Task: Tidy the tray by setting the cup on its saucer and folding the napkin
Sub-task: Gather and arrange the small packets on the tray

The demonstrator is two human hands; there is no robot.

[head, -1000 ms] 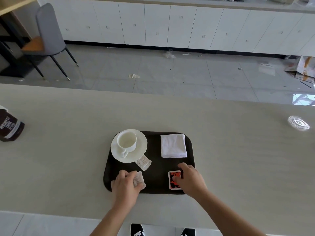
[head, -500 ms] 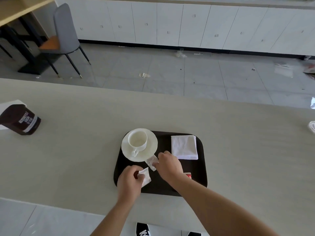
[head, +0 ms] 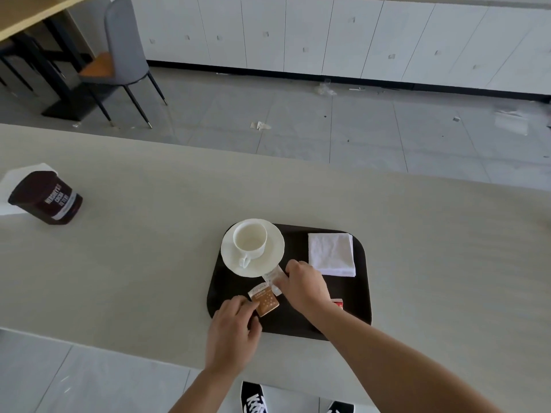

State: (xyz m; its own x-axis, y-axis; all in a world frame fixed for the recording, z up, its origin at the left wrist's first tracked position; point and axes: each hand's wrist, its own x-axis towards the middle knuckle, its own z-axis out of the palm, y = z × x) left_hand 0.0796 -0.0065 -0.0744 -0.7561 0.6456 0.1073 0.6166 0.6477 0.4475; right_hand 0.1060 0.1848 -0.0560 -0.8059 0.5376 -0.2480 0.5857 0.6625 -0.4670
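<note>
Head view, nearest first: my left hand pinches a flat brown biscuit packet between thumb and fingertips at the near-left part of the tray. My right hand reaches across the tray's middle, fingers closed on a small white paper sachet whose far end touches the saucer's near rim. Just behind my right wrist a red-and-white packet peeks out, mostly hidden.

The tray is a dark, matte rounded rectangle with a raised lip. In its far-left corner sits the saucer, glossy white and round, slightly overhanging the tray's edge. The cup stands upright on it, smooth white ceramic, empty, handle turned toward me. In the tray's far-right corner lies the napkin, soft white cloth-like paper folded into a neat square, flat, apart from the saucer.

The tray rests on a long pale surface with a faint grain. Well left of the tray stands a dark brown cocoa tub, cylindrical, on white paper. Beyond the surface lies a grey tiled floor with scattered scraps, a grey chair with an orange seat far left, and a row of white cabinets along the back.
</note>
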